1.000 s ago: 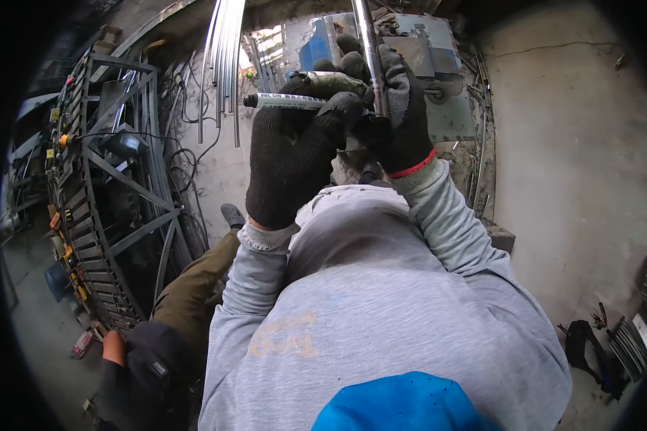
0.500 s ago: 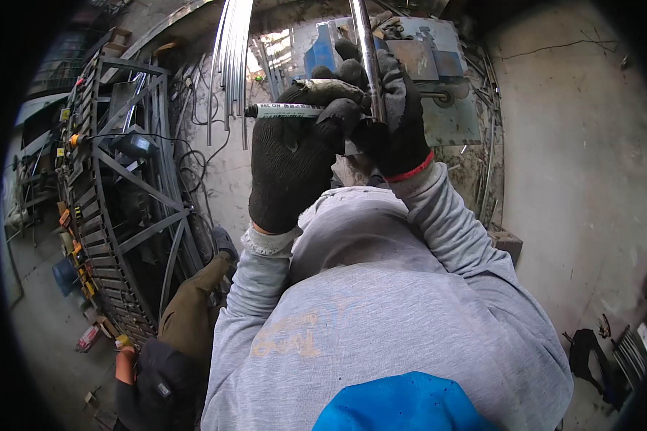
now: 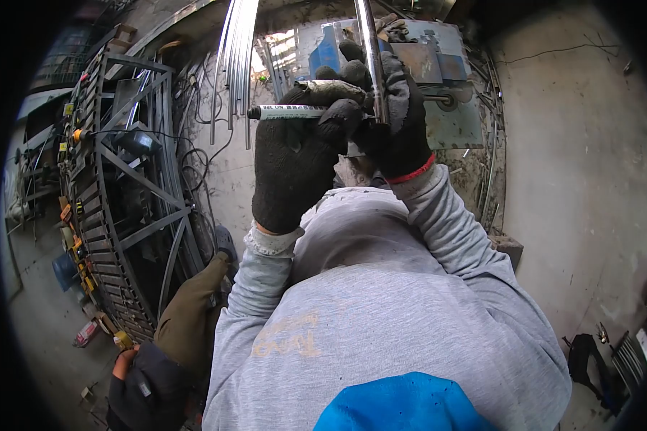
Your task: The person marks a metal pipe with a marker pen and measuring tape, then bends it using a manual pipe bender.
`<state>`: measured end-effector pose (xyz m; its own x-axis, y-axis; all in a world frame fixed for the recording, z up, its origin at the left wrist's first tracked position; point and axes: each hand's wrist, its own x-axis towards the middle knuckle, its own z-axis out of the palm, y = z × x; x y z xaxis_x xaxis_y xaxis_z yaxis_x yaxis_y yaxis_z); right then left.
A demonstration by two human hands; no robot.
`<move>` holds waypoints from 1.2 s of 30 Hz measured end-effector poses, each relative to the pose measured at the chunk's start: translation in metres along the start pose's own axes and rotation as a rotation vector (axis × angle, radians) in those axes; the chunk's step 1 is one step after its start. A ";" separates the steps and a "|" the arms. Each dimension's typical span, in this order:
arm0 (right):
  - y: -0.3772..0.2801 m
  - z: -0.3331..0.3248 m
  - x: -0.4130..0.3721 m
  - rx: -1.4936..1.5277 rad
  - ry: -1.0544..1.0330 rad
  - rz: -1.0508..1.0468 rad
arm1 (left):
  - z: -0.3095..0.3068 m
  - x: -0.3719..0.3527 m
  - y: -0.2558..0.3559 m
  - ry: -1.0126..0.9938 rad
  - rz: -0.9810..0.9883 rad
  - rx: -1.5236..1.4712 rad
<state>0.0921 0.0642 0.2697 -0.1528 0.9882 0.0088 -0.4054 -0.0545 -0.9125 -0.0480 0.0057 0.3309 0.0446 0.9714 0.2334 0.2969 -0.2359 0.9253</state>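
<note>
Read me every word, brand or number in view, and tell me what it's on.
Marker in the left hand: possibly "NO" with digits; the rest is too small and blurred.
Grey shirt: faded, upside-down lettering, too unclear to quote.
Red-white packet: any print is too small to read.

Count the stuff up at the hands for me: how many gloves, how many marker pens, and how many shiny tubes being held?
Dark gloves: 2
Marker pen: 1
Held shiny tube: 1
Total: 4
</note>
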 end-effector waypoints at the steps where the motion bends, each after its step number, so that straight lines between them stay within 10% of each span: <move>1: 0.006 -0.002 0.000 -0.094 -0.042 -0.145 | 0.002 0.000 0.004 0.040 -0.206 -0.437; 11: 0.013 -0.013 0.001 -0.354 -0.138 -0.407 | 0.006 -0.001 0.006 0.085 -0.239 -0.441; 18: 0.001 -0.009 -0.003 -0.462 -0.168 -0.477 | -0.001 -0.003 -0.002 -0.006 0.018 0.082; 23: 0.001 0.002 -0.006 0.144 -0.129 -0.110 | 0.002 -0.006 0.001 0.011 -0.172 -0.272; 27: 0.003 -0.001 -0.003 -0.216 -0.156 -0.377 | 0.000 -0.006 0.010 0.066 -0.220 -0.316; 29: -0.003 0.006 -0.005 0.155 -0.194 -0.193 | -0.004 -0.007 0.011 0.033 -0.331 -0.313; 32: -0.036 0.020 -0.001 0.047 -0.081 0.045 | -0.006 -0.019 -0.014 0.246 0.450 0.750; 33: -0.035 0.019 0.000 0.573 -0.273 0.018 | -0.003 -0.023 -0.013 0.274 0.389 0.774; 36: -0.045 0.027 0.001 0.677 -0.263 0.057 | -0.001 -0.031 -0.009 0.246 0.395 0.973</move>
<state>0.0856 0.0638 0.3216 -0.3673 0.9187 0.1449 -0.8461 -0.2654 -0.4622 -0.0529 -0.0222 0.3161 0.1427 0.7737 0.6173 0.9392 -0.3027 0.1623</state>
